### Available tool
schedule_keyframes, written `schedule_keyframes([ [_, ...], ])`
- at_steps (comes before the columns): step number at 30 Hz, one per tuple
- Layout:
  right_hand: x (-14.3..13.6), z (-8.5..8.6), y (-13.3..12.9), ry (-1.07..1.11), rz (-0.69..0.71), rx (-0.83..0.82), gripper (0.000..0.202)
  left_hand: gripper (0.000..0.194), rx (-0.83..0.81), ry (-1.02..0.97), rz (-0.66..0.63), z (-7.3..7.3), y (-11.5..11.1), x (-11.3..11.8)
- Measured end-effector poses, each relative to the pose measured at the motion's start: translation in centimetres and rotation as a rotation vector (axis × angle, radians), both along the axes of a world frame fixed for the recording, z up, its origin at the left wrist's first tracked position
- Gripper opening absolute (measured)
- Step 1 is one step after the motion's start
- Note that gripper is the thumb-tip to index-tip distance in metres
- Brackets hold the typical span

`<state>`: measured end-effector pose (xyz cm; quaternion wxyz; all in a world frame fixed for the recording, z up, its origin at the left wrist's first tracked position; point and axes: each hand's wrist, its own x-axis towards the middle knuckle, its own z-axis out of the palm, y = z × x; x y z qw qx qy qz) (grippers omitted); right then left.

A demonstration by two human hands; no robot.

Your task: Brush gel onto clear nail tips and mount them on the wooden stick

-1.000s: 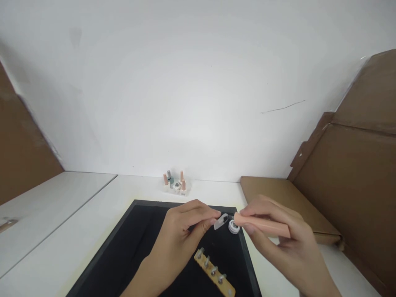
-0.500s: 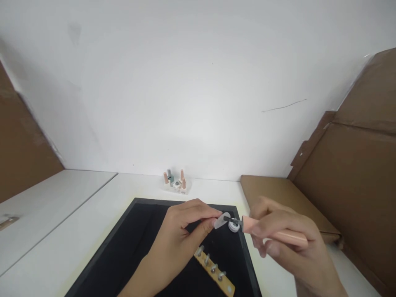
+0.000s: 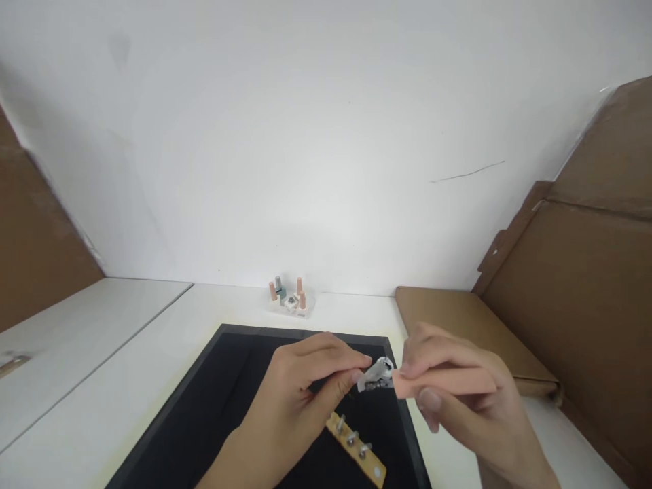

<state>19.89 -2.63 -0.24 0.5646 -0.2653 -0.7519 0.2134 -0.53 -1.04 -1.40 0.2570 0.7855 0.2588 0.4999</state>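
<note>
My left hand [image 3: 300,401] pinches a clear, whitish false nail tip [image 3: 372,373] between thumb and fingertips, above the black mat. In my right hand [image 3: 458,387] is a nail polish brush, held by its peach-coloured cap handle [image 3: 448,382]. Its dark bristle end [image 3: 374,386] lies against or just under the lower side of the nail tip; which of the two I cannot tell. Behind the nail tip, a small round white container [image 3: 387,363] is partly hidden. Below my left hand, a yellowish strip [image 3: 374,468] carries several short metal-and-clear pegs [image 3: 351,438].
The black mat [image 3: 204,421] with its grey border lies on a white table [image 3: 127,346]. At the back, a clear holder [image 3: 278,311] bears several bottles with peach and grey caps [image 3: 302,299]. Flat cardboard [image 3: 448,312] lies at right; cardboard walls [image 3: 585,292] rise at the sides.
The brush has shifted slightly left and down, from the face of the nail tip to its lower edge. The handle has rolled to lie more level, and the nail tip has tilted.
</note>
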Motion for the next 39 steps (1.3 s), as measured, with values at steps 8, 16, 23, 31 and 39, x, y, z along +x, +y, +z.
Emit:
schedule_keyframes([
  [8, 0.0, 0.2, -0.2, -0.016, -0.067, 0.085, 0.021, 0.024, 0.066, 0.024, -0.002, -0.4, -0.1, -0.1],
  [16, 0.1, -0.1, -0.4, -0.011, -0.095, 0.121, 0.018, 0.025, 0.078, 0.047, 0.019, -0.7, 0.2, -0.2],
  [23, -0.4, 0.4, -0.2, -0.022, -0.049, 0.131, 0.026, 0.028, 0.140, 0.050, 0.029, -0.4, 0.1, 0.3],
  [31, 0.3, -0.1, -0.3, -0.079, -0.154, 0.151, 0.027, 0.029, 0.160, 0.059, 0.032, -0.7, 0.0, 0.0],
  [39, 0.0, -0.2, -0.4, -0.006, -0.067, 0.074, 0.015, 0.027, 0.211, 0.085, 0.063, -1.1, 0.2, 0.0],
])
